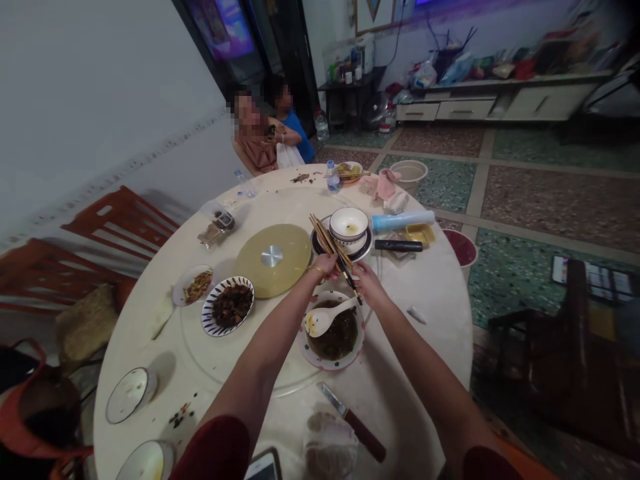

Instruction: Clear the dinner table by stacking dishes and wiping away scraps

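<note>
Left hand (pixel 327 265) and right hand (pixel 369 285) hold chopsticks (pixel 323 232) (a bundle)

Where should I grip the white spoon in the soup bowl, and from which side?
Probably by the handle of the white spoon, near its tip, coming from the right: it slants up and right toward the soup bowl's rim, just below the right hand, while the broad head sits at the soup.

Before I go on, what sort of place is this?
Probably a home's dining and living area: dishes of food on a round table, wooden chairs beside it and a cluttered low cabinet beyond.
</note>
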`<state>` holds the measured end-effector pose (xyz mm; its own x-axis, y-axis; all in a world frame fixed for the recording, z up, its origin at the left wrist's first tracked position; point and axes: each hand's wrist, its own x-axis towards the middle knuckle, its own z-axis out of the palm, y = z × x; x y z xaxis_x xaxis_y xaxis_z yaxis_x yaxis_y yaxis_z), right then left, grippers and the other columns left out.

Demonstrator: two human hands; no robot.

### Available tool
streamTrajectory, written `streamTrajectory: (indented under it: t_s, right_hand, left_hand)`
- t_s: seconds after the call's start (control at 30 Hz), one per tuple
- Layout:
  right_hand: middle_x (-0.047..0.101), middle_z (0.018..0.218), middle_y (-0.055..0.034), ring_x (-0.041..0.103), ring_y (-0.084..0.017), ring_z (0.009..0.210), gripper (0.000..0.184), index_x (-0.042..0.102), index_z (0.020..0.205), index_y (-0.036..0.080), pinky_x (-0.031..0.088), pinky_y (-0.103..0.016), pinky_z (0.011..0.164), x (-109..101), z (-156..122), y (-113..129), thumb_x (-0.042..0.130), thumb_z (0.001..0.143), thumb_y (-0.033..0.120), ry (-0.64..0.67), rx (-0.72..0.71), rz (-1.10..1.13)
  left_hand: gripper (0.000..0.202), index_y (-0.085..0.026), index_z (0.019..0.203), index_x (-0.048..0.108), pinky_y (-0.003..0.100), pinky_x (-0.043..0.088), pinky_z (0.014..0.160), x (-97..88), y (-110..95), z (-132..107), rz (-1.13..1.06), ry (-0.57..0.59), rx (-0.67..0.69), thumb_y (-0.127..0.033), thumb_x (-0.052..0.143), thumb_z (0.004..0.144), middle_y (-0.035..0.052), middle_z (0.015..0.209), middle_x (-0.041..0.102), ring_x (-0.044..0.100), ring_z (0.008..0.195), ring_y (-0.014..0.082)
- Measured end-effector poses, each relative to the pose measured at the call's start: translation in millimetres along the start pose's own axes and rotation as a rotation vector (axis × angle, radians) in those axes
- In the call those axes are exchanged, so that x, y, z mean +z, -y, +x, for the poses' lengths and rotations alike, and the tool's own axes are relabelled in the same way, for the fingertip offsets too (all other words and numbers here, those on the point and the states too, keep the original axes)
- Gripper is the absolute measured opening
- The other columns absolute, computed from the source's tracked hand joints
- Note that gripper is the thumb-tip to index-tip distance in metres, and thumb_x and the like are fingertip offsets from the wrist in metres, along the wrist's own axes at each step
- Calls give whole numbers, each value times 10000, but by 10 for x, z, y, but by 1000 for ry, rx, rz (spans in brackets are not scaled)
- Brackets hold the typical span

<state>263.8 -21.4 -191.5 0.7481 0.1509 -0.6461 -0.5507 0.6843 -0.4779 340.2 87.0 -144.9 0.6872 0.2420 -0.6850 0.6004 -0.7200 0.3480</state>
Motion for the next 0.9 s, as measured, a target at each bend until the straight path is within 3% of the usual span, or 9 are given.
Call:
streamTrajectory:
  t_s: [0.1, 0.27, 0.37, 0.5, 0.67, 0.77, 0.9]
  right_hand:
    - [607, 733, 33, 567, -107, 502, 450, 432, 1225, 202, 404, -202, 428, -44, 7, 56, 531, 786, 204, 37, 12, -110]
    - [600, 665, 42, 530, -73, 465, 284, 554, 978, 176, 324, -151, 365, -19, 69, 112, 495, 716, 83, 72, -47, -245]
    - [617, 639, 39, 524, -87, 438, 295, 547, 990, 178, 342, -163, 358, 45, 94, 160, 501, 714, 83, 77, -46, -258]
    - [655, 683, 17, 565, -111, 456, 330, 541, 1046, 187, 399, -190, 380, 30, 82, 230, 592, 723, 153, 113, -18, -232]
    - [672, 885, -34, 580, -111, 472, 398, 568, 1090, 216, 384, -201, 373, -273, -69, 131, 660, 739, 379, 58, -2, -252]
    - [634, 967, -58, 647, -142, 647, 369, 573, 1071, 216, 476, -231, 480, -402, -142, -60, 556, 801, 466, -82, -38, -60]
    - [610, 1025, -53, 643, -137, 872, 307, 556, 1050, 227, 522, -226, 656, -274, -52, -226, 490, 831, 432, -223, -65, 315]
  left_hand:
    - [404, -129, 795, 603, 207, 414, 467, 20, 4, 11, -78, 24, 12, -414, 371, 963, 26, 553, 602, 556, 433, 115]
    - [298, -126, 880, 608, 209, 464, 495, 106, 16, -8, -416, 67, -16, -373, 453, 941, 9, 583, 615, 570, 459, 103]
    - [336, -115, 857, 615, 210, 471, 487, 148, 10, -38, -520, 114, -34, -383, 436, 949, 10, 547, 595, 528, 420, 92]
    - [259, -120, 832, 616, 203, 496, 529, 175, -37, -71, -578, 74, -19, -346, 524, 915, 1, 564, 600, 532, 447, 80]
    - [239, -120, 827, 612, 218, 502, 530, 199, -112, -94, -571, 0, -83, -319, 518, 918, 1, 569, 601, 537, 446, 89]
    - [250, -113, 865, 612, 224, 510, 533, 203, -136, -104, -591, 19, -114, -313, 479, 936, -4, 537, 581, 523, 425, 89]
    - [265, -111, 884, 602, 235, 530, 570, 207, -143, -114, -602, 49, -105, -300, 431, 958, 1, 554, 592, 560, 461, 97]
